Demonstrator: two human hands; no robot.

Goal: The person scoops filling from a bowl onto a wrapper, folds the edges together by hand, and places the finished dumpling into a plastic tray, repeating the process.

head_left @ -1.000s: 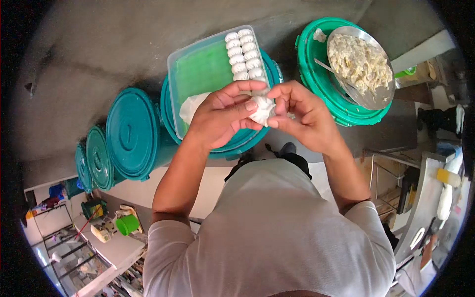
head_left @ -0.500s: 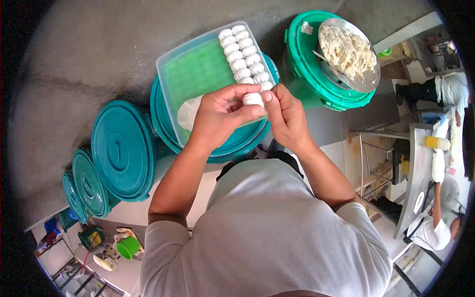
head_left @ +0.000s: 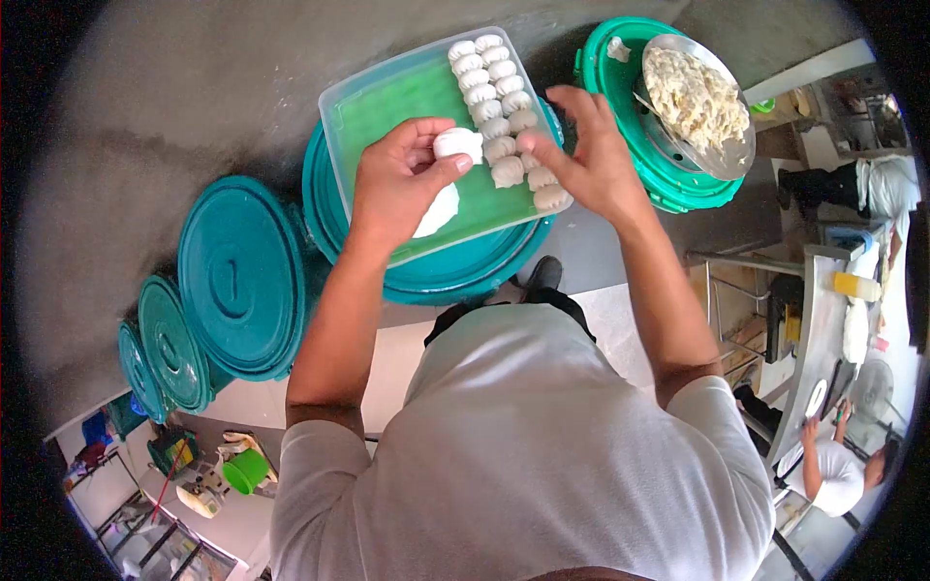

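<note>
Pinching a white dumpling (head_left: 457, 143) in your left hand (head_left: 402, 184), you are holding it over the clear tray (head_left: 387, 107) on a teal lid (head_left: 455, 271); your right hand (head_left: 591, 160) is hovering open beside the dumpling rows (head_left: 504, 116), grey concrete floor (head_left: 194, 87) lying beyond.

The dumpling (head_left: 457, 143) is white with fine pleats, like the white pleated dumplings (head_left: 504, 116) in two rows. The clear plastic tray (head_left: 387, 111) looks green from the teal bucket lid (head_left: 455, 276) beneath. The filling (head_left: 696, 97) is pale yellowish in a silvery metal bowl (head_left: 741, 160). The shirt (head_left: 523, 465) is light grey.
</note>
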